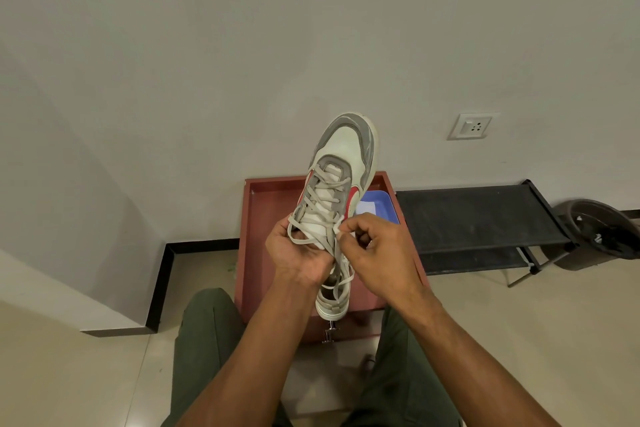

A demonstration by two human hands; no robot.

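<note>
The sneaker (346, 146) is in the air above the red tray (263, 204), with its toe pointing away from me. It seems light, with a stiff sole and a soft upper, so my left hand (298, 253) curls around its middle. The lace (323, 184) is thin and floppy (I think it slips easily), so my right hand (377, 250) pinches it close to the top eyelet.

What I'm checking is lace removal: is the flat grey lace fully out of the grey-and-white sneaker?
No, the flat grey lace crosses between the eyelets of the grey-and-white sneaker that the left hand grips.
</note>
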